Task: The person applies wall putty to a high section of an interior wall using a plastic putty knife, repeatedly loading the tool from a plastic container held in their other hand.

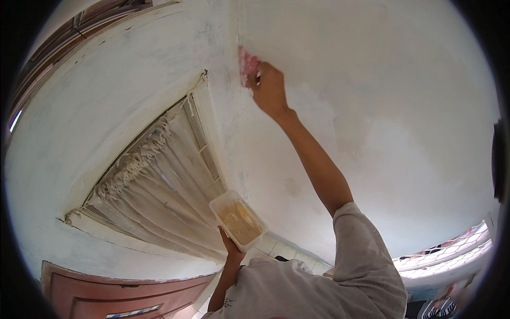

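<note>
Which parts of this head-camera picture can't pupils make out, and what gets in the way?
All in the head view:
Left hand: most fingers, hidden by the tub.
Pink tool: its side toward the wall, hidden by the tool itself and the right hand.
Window: mostly covered by the curtain.
Door: lower part, cut off by the picture's edge.
Dark thing, far right: cut off by the round rim.
</note>
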The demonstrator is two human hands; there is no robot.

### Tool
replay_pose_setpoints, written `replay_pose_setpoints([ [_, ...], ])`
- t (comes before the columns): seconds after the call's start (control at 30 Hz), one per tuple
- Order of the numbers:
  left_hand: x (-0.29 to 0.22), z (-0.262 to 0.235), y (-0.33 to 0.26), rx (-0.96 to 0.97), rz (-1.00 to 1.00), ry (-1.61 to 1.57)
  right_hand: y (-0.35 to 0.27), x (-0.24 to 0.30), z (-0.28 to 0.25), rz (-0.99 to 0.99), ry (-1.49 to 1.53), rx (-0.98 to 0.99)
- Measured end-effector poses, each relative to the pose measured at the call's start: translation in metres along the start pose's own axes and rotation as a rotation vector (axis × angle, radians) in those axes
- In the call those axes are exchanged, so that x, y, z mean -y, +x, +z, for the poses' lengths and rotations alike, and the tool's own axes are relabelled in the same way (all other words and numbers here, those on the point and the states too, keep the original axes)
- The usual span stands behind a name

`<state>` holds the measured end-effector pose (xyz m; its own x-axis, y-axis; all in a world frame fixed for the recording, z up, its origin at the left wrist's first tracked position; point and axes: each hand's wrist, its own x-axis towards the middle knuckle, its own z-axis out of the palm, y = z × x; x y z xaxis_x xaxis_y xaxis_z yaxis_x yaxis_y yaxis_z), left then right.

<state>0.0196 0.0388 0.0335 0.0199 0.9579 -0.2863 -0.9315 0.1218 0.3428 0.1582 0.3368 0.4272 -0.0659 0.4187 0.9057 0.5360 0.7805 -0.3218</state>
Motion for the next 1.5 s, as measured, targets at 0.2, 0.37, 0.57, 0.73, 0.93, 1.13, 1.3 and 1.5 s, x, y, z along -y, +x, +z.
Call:
replay_pose_setpoints([
  [0.2,0.002,-0.015,0.007,-0.040,-0.022,-0.013,0.059,-0.005,-0.007,0.070,-0.133,-0.050],
  [0.37,-0.006,-0.008,-0.001,-0.043,0.051,0.000,0.066,-0.007,0.008,0.079,-0.162,-0.088],
  [0.57,-0.009,-0.015,-0.003,0.022,0.094,-0.010,0.069,0.015,0.040,-0.043,-0.120,-0.086],
  [0.73,-0.009,-0.014,-0.002,0.032,0.086,-0.029,0.045,0.013,0.039,-0.037,-0.082,-0.033],
  [0.93,-0.009,-0.001,0.002,-0.050,0.039,0.005,-0.033,0.010,-0.017,0.177,0.302,-0.016],
  [1.13,-0.007,0.017,0.015,-0.042,0.172,0.165,-0.145,0.060,-0.077,0.750,0.744,0.193],
  [1.3,-0.007,0.021,0.019,-0.126,0.156,0.178,-0.249,0.089,-0.101,0.858,0.608,0.356],
  [1.5,0.001,0.025,0.017,-0.190,0.132,0.358,-0.312,0.113,-0.111,0.842,0.367,0.542],
])
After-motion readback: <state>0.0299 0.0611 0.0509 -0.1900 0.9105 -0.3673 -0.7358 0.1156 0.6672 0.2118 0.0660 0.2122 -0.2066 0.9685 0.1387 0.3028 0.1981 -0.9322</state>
